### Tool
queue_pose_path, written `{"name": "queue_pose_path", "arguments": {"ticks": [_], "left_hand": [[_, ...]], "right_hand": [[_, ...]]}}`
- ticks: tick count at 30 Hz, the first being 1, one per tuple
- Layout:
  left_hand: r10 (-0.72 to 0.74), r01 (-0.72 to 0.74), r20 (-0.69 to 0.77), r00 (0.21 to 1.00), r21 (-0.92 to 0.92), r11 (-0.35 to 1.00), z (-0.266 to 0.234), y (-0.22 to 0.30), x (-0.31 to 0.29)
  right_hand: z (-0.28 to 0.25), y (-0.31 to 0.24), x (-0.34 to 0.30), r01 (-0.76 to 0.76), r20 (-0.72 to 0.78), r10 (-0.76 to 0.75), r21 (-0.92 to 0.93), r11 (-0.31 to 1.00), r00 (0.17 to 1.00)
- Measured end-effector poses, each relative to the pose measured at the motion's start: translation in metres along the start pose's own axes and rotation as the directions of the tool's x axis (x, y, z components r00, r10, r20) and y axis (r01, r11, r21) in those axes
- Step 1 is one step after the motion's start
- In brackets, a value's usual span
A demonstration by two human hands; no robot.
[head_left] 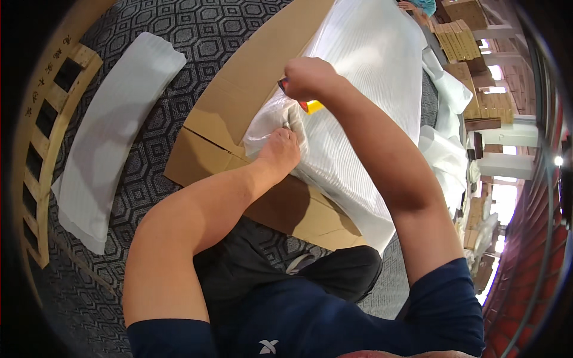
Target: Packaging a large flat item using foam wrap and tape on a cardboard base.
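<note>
A long bundle wrapped in white ribbed foam (364, 131) stretches away from me on a flattened cardboard sheet (239, 77). At the bundle's near left end, my left hand (279, 150) is closed, its fingers pressed into the gathered foam. Just above it, my right hand (311, 79) grips a tape dispenser (311, 107). Its dark part sticks out past the fist, and a yellow and orange part shows below. Clear, shiny film lies over the foam between both hands. What the foam encloses is hidden.
A folded length of white foam (113, 143) lies on the patterned carpet to the left, beside a wooden pallet (37, 149). Crumpled foam sheeting (444, 155) runs along the right side. Stacked cartons (456, 39) and another person's hand (408, 6) show at the far right.
</note>
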State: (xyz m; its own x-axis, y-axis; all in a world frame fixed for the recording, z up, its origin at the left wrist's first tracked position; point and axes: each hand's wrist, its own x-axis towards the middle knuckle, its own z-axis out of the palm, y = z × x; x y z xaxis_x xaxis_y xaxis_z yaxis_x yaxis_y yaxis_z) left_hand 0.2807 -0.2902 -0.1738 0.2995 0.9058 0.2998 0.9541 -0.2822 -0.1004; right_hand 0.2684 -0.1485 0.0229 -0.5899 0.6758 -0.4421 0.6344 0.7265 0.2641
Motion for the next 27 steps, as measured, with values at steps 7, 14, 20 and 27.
{"name": "queue_pose_path", "arguments": {"ticks": [7,14,20,27], "left_hand": [[0.091,-0.091,0.008,0.996,-0.013,0.996,-0.016,-0.010,-0.002],[0.063,-0.087,-0.081,0.995,-0.335,0.938,-0.014,-0.019,-0.011],[0.032,-0.015,0.039,0.999,-0.375,0.927,-0.018,-0.027,-0.012],[-0.021,0.046,0.051,0.998,-0.562,0.826,-0.024,-0.042,-0.014]], "right_hand": [[0.055,0.005,-0.090,-0.122,-0.257,0.177,0.219,0.968,0.950],[0.107,-0.059,-0.204,-0.156,-0.316,0.371,0.540,0.827,0.873],[0.148,-0.101,-0.270,-0.103,-0.411,0.525,0.707,0.700,0.745],[0.195,-0.137,-0.302,-0.098,-0.346,0.517,0.752,0.652,0.783]]}}
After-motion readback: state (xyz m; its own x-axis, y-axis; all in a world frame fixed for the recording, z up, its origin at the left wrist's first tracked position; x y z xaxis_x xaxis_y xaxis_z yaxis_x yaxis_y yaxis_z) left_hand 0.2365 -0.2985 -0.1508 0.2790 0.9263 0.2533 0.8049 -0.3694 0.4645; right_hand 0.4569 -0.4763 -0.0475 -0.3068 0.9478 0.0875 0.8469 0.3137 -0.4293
